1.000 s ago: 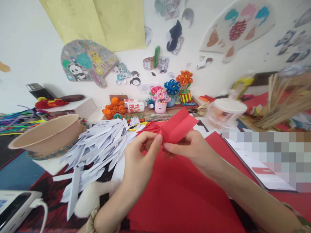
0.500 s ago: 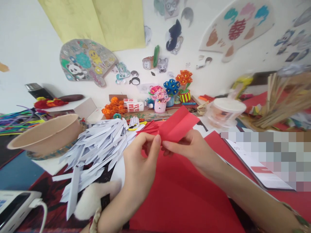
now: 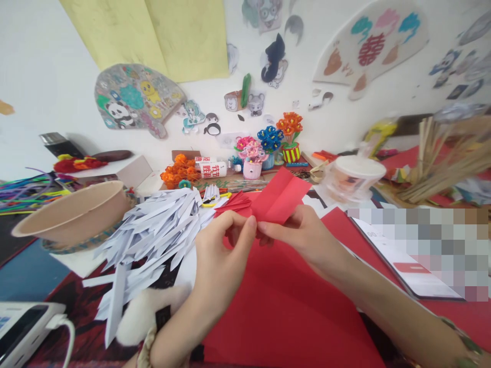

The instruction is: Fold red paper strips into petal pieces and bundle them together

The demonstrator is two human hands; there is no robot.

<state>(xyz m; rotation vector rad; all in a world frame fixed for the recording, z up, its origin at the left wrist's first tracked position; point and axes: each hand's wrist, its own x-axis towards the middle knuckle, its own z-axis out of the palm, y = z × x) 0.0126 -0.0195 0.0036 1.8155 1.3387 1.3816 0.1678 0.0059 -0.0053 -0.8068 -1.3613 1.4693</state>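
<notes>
Both hands grip a small piece of red paper [image 3: 282, 197] with a crease running along its length. Its near edge is pinched between the thumb and fingers of my left hand [image 3: 224, 255]. My right hand [image 3: 303, 232] holds the lower right side, with the thumb in front and the other fingers partly hidden behind. Under the hands lies a large red sheet [image 3: 287, 306]. Just beyond my left fingers sit several folded red paper pieces [image 3: 235, 203]. A heap of folded white paper strips [image 3: 153, 225] spreads to the left.
A tan bowl [image 3: 72, 212] stands at the left, near a white device with a cable [image 3: 28, 327]. A white plush thing [image 3: 140, 312] lies by my left wrist. To the right are a tablet-like screen [image 3: 406, 260], a lidded cup [image 3: 355, 174] and wooden sticks [image 3: 433, 158]. Flower pots [image 3: 253, 166] stand behind.
The red paper has shifted very slightly left and down at its right corner, along with my right hand. Both hands keep their hold.
</notes>
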